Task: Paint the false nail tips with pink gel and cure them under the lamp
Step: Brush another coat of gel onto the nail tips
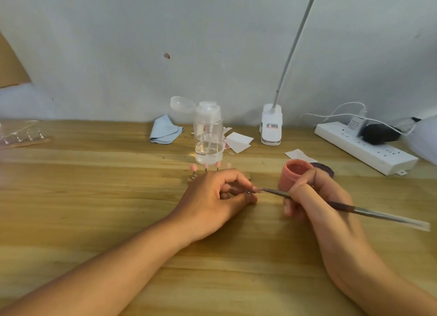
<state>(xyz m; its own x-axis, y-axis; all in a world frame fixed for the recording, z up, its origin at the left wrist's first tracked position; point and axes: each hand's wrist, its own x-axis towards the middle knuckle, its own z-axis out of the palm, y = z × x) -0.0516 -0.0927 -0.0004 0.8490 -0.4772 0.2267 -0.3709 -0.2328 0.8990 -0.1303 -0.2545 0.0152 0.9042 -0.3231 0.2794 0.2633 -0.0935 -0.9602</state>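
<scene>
Wooden table (94,197), about mid-way from its edges: left hand (212,202) pinches nail tip (256,189) by its stem; right hand (319,197) grips brush (369,213), bristles on the tip (open pink gel pot (294,176) just behind).

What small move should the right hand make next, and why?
Probably a short stroke of the brush along the nail tip. Its bristles meet the tip, which the left hand pinches just above the table, and the right hand grips the brush like a pen. The open pink gel jar stands just behind, should more gel be needed.
</scene>
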